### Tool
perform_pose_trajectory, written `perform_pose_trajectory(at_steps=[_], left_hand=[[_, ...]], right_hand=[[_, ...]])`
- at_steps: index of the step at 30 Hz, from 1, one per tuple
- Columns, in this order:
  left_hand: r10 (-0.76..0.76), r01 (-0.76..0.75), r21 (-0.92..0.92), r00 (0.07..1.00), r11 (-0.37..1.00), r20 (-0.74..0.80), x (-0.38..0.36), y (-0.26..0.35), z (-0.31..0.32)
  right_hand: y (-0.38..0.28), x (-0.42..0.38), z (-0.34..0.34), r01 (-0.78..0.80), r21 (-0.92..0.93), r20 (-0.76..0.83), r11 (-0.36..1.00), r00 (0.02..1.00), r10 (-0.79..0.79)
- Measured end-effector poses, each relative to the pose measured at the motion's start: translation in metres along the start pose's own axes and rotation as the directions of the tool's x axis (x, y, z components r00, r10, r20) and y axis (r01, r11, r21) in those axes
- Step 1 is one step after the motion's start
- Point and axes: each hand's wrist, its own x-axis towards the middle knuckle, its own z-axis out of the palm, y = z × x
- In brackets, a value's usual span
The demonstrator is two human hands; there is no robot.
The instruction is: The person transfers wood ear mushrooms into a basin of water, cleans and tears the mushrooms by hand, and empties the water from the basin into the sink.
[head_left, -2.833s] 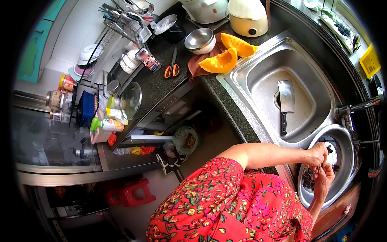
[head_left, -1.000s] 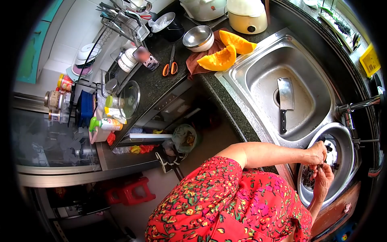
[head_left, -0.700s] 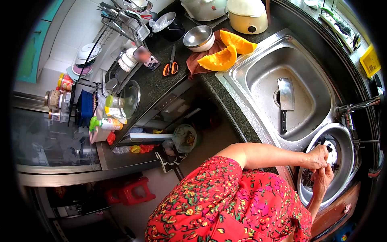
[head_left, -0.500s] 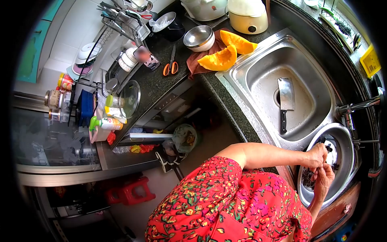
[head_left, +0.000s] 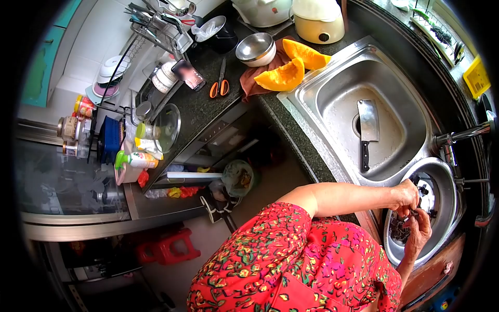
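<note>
Over the small oval sink basin (head_left: 451,208), my left hand (head_left: 406,197) and my right hand (head_left: 419,230) work close together, fingers bent inward. Between their fingertips is a small dark ragged piece (head_left: 413,212), and both hands pinch it. More dark, crinkled pieces (head_left: 399,230) lie in the basin below and beside my hands. Something shiny and pale, partly hidden, shows in the basin behind them. In the larger sink basin (head_left: 332,99) next to it, a cleaver (head_left: 368,122) with a black handle lies near the drain.
Two orange pumpkin wedges (head_left: 281,76) rest by the sink on a brown cloth, beside metal bowls (head_left: 255,48). Orange-handled scissors (head_left: 219,86) and a phone (head_left: 188,74) are farther left. The faucet (head_left: 468,134) reaches in from the right. A brown board (head_left: 434,273) is at lower right.
My two hands have moved slightly apart, and more of the dark piece shows between their fingertips. The dark pieces in the basin are a little more exposed.
</note>
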Motion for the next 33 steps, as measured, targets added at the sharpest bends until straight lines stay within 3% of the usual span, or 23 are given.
perform_pose_trajectory(at_steps=[2,6,9,11,13,15,20,26,33], left_hand=[[-0.026,0.027,-0.042,0.999,0.999,0.019,-0.006,0.003,0.002],[-0.024,0.024,-0.015,0.999,1.000,0.030,-0.005,-0.001,0.003],[0.030,-0.038,0.090,0.996,0.995,0.085,-0.011,0.003,0.006],[0.084,-0.106,0.274,0.992,0.956,0.091,-0.017,0.008,0.012],[0.092,-0.119,0.306,0.991,0.945,0.099,-0.017,0.008,0.011],[0.210,-0.241,0.341,0.969,0.909,0.127,-0.007,-0.003,0.010],[0.216,-0.223,0.247,0.975,0.943,0.054,-0.004,-0.003,0.013],[0.258,-0.251,0.258,0.966,0.933,0.005,-0.007,0.002,0.012],[0.149,-0.154,0.254,0.988,0.955,0.039,-0.010,0.004,0.010]], right_hand=[[-0.002,0.001,0.002,0.004,-0.122,-0.105,0.993,0.994,-0.017],[-0.002,0.003,0.000,0.004,-0.185,-0.098,0.983,0.995,-0.023],[0.000,0.003,-0.002,-0.004,-0.168,-0.085,0.986,0.996,-0.010],[0.001,0.003,0.000,-0.083,-0.040,-0.135,0.996,0.988,0.077],[0.003,0.004,-0.002,-0.112,0.004,-0.139,0.994,0.984,0.111],[0.009,0.004,-0.006,-0.142,0.049,-0.143,0.989,0.979,0.147],[0.008,0.006,-0.003,-0.181,0.223,-0.098,0.958,0.973,0.207],[0.012,0.006,0.000,-0.201,0.217,-0.131,0.955,0.964,0.232],[0.015,0.007,-0.002,-0.156,0.163,-0.117,0.974,0.977,0.176]])
